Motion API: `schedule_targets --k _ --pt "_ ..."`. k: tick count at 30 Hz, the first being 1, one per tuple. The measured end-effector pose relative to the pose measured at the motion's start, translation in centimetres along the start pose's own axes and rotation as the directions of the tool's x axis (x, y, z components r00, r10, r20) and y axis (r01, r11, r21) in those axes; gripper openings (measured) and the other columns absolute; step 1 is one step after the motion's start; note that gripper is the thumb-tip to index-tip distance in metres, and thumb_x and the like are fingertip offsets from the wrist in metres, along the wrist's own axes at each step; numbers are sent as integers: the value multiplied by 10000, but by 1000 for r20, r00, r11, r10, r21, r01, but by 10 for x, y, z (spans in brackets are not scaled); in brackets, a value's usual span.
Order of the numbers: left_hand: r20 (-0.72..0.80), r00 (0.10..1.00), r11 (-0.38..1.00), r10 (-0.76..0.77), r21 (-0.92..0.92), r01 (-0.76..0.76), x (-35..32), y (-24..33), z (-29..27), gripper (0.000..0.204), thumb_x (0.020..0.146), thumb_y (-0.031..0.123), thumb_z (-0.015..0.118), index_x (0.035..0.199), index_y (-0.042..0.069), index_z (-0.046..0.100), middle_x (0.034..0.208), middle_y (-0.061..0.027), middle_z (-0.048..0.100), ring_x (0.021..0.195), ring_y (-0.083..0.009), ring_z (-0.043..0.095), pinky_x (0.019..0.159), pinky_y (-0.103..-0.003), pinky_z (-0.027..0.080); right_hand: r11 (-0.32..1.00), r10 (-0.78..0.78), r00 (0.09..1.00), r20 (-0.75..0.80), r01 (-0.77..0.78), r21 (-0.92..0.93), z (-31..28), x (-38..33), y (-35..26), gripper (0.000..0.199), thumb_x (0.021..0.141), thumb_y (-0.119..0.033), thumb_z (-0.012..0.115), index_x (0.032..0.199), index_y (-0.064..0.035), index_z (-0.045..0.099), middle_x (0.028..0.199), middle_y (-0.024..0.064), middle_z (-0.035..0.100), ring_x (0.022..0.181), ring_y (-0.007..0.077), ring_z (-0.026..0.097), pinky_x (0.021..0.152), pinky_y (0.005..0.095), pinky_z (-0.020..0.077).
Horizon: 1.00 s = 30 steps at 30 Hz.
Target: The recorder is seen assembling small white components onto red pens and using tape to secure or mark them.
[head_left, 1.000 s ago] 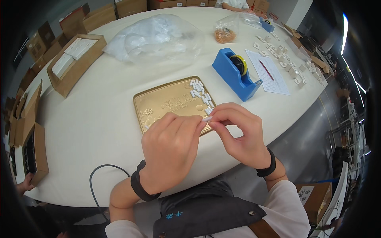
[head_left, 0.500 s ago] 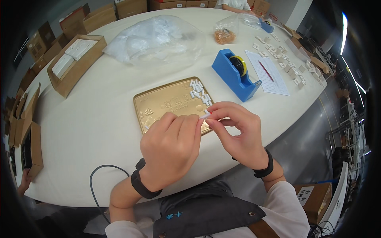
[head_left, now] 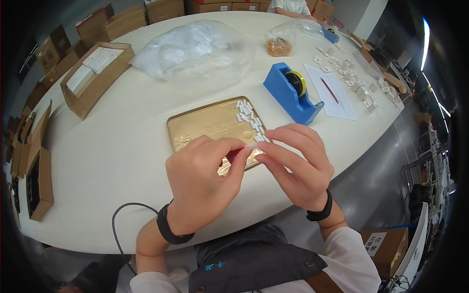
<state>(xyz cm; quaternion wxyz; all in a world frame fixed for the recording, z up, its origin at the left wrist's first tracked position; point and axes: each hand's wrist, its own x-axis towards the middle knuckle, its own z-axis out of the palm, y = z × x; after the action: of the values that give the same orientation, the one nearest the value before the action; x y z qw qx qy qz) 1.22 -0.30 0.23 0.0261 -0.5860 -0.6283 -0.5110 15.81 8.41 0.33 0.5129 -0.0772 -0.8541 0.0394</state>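
Over the front edge of a gold metal tray (head_left: 195, 128), my two hands meet at a small white tube (head_left: 252, 146). My left hand (head_left: 202, 178) pinches it between thumb and forefinger. From the other side, the curled fingers of my right hand (head_left: 300, 163) close on its end, which they mostly hide. Several short white tubes (head_left: 249, 115) lie loose along the tray's right side. My left hand covers the tray's near left part. A black band circles each wrist.
A blue tape dispenser (head_left: 293, 95) stands beyond my right hand, beside a paper sheet (head_left: 337, 100) with a pencil. Small white parts (head_left: 361, 88) spread at the right. A large clear plastic bag (head_left: 195, 51) and an open carton (head_left: 97, 78) lie farther back. A cable (head_left: 115, 215) crosses the left front edge.
My left hand has turned, its thumb now showing, and my right fingers have shifted slightly. The tube's red tip, visible before, is out of sight. Another person's hand at the far left is gone.
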Motion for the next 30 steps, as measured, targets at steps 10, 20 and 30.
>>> schedule_targets --k 10,20,30 --pt "26 997 997 -79 -12 80 0 2 -3 65 712 31 716 760 41 674 643 -51 625 546 -135 529 501 -245 402 931 306 950 63 -313 188 3 -3 1 162 633 12 732 760 -39 646 895 64 625 880 242 543 730 319 433" --pt "6 1000 998 -29 52 29 -3 5 3 70 710 16 712 765 42 679 635 -66 619 535 -154 540 491 -260 411 886 382 922 66 -386 258 10 -5 -4 140 687 91 679 787 11 621 836 95 615 720 200 600 613 279 478" --pt "-15 998 996 59 62 -58 -3 0 4 40 729 89 684 751 68 658 586 -56 574 529 -219 531 461 -331 399 911 346 938 33 -344 226 12 -5 -4 136 695 108 664 794 26 618 826 104 613 689 187 600 592 258 482"
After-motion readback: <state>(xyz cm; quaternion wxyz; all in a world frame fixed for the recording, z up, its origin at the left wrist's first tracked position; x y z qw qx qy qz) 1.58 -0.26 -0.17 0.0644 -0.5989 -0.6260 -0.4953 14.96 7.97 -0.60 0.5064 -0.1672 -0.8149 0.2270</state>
